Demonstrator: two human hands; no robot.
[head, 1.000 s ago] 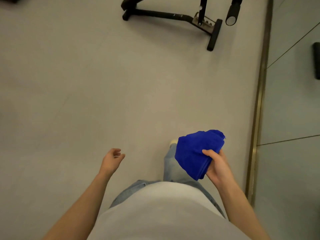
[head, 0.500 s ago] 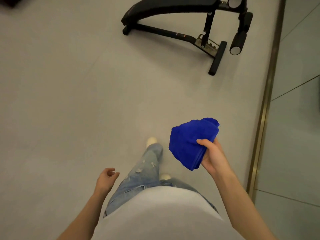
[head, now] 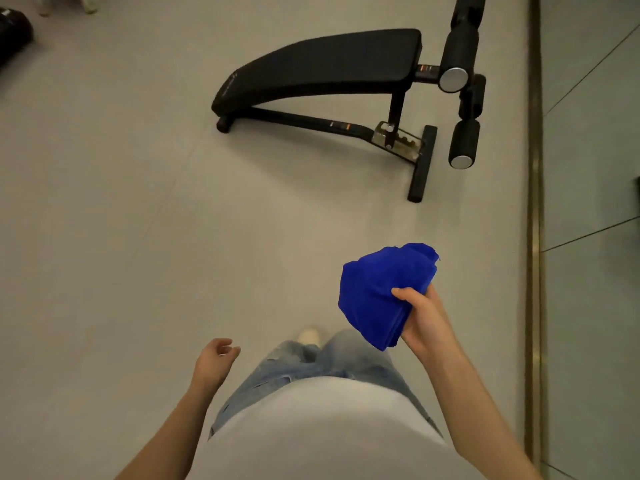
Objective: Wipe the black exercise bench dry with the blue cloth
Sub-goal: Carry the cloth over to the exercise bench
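Fingers of your right hand grip the bunched blue fabric cloth, thumb on top; your left hand hangs loose, empty. The black padded exercise bench stands well ahead on the floor, its long axis running left to right, nearer your cloth hand.

Pale floor, bench set on it toward upper right, dark object cut off at top left
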